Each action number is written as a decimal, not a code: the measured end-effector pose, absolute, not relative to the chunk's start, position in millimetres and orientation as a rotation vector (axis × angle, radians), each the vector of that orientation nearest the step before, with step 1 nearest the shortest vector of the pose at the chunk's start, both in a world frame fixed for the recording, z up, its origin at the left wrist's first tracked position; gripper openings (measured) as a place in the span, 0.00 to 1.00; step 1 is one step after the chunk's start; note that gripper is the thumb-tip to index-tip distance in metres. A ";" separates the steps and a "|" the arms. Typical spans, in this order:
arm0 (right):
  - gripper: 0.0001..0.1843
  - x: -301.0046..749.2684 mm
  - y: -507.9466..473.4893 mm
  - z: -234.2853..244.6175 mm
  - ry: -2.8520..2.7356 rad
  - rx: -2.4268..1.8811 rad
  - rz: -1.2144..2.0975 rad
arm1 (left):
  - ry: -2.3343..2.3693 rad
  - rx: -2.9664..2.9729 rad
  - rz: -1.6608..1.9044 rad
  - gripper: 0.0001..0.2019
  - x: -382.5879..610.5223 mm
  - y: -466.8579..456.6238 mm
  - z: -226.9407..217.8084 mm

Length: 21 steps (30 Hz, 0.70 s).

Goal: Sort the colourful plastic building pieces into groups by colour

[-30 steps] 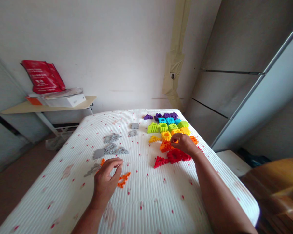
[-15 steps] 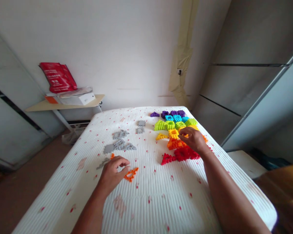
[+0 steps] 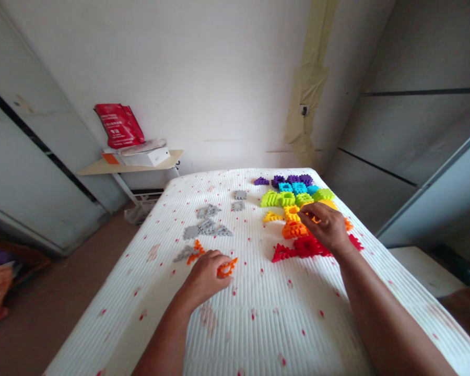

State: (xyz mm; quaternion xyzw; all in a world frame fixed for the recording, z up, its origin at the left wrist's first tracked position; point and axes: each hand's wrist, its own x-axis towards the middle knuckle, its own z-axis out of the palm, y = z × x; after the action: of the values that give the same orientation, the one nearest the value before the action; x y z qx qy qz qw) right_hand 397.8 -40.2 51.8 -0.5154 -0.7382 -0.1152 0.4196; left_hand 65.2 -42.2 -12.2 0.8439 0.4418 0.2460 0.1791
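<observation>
My left hand (image 3: 208,272) is closed on an orange triangular toothed building piece (image 3: 226,268), thumb and fingers at its left side. Just behind that hand lie another orange piece (image 3: 196,251) and a grey toothed piece (image 3: 184,254). My right hand (image 3: 326,224) hovers over or rests on the coloured blocks at the right, its fingers bent and pinched together. Whatever is between those fingers is hidden. Around it are a yellow block (image 3: 292,212), orange blocks (image 3: 293,230) and red blocks (image 3: 307,245).
Green blocks (image 3: 287,198), blue blocks (image 3: 298,187) and purple blocks (image 3: 278,181) form rows farther back. Grey pieces (image 3: 207,226) lie left of centre on the white quilted bed cover (image 3: 254,324). A small table (image 3: 172,159) holds a red bag (image 3: 119,126) and a white box (image 3: 152,156).
My left hand has closed on the orange triangle that it was beside. The whole view has shifted, so things appear farther right. My right hand stays over the coloured blocks.
</observation>
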 end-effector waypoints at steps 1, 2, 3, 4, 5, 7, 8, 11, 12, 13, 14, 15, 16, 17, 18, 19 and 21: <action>0.08 395.3 -41.2 51.7 -1.853 -1.271 -0.276 | 1.235 2.296 0.753 0.14 65.7 -41.5 -12.7; 0.08 392.2 -42.2 51.6 -1.857 -1.250 -0.260 | 1.217 2.193 0.811 0.15 65.9 -40.5 -13.5; 0.07 388.6 -43.2 51.3 -1.868 -1.229 -0.241 | 1.194 2.088 0.860 0.16 65.9 -39.4 -14.4; 0.07 384.2 -44.0 50.7 -1.887 -1.206 -0.221 | 1.171 1.989 0.896 0.16 65.8 -38.3 -15.5; 0.07 379.1 -44.6 49.8 -1.913 -1.182 -0.203 | 1.157 1.902 0.918 0.17 65.8 -37.2 -16.5; 0.07 367.1 -45.3 46.6 -1.989 -1.119 -0.159 | 1.162 1.780 0.930 0.17 66.6 -35.5 -17.8; 0.07 360.4 -45.5 44.4 -2.034 -1.083 -0.134 | 1.175 1.746 0.928 0.17 67.5 -34.9 -17.9; 0.07 339.5 -46.3 36.3 -2.176 -0.981 -0.057 | 1.236 1.717 0.948 0.17 71.5 -34.3 -16.9; 0.08 332.9 -46.9 33.4 -2.221 -0.956 -0.041 | 1.254 1.721 0.963 0.16 72.9 -34.4 -16.3; 0.08 326.7 -47.6 30.4 -2.262 -0.934 -0.029 | 1.271 1.724 0.977 0.16 74.2 -34.6 -15.9; 0.08 321.1 -48.3 27.4 -2.297 -0.914 -0.020 | 1.290 1.719 0.985 0.16 75.3 -34.9 -15.7; 0.08 315.9 -49.1 24.3 -2.327 -0.897 -0.013 | 1.308 1.697 0.984 0.16 76.2 -35.3 -15.6; 0.08 311.4 -49.9 21.1 -2.350 -0.877 -0.007 | 1.318 1.658 0.977 0.16 76.9 -35.7 -15.6; 0.08 307.3 -50.6 17.9 -2.371 -0.854 0.002 | 1.318 1.607 0.970 0.17 77.6 -36.3 -15.8; 0.07 303.6 -51.2 14.7 -2.389 -0.829 0.014 | 1.306 1.554 0.966 0.18 78.1 -36.9 -15.9; 0.07 300.2 -51.8 11.7 -2.401 -0.804 0.031 | 1.284 1.508 0.966 0.19 78.6 -37.6 -15.8; 0.06 294.3 -52.7 6.8 -2.401 -0.767 0.070 | 1.229 1.460 0.970 0.19 79.9 -39.3 -14.9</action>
State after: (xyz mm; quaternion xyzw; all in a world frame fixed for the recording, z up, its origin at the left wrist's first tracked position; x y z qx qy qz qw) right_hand 294.3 -52.7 6.8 -0.2895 -0.9068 0.0263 0.3051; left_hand 79.9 -39.3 -14.9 0.5985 0.5038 0.3974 0.4797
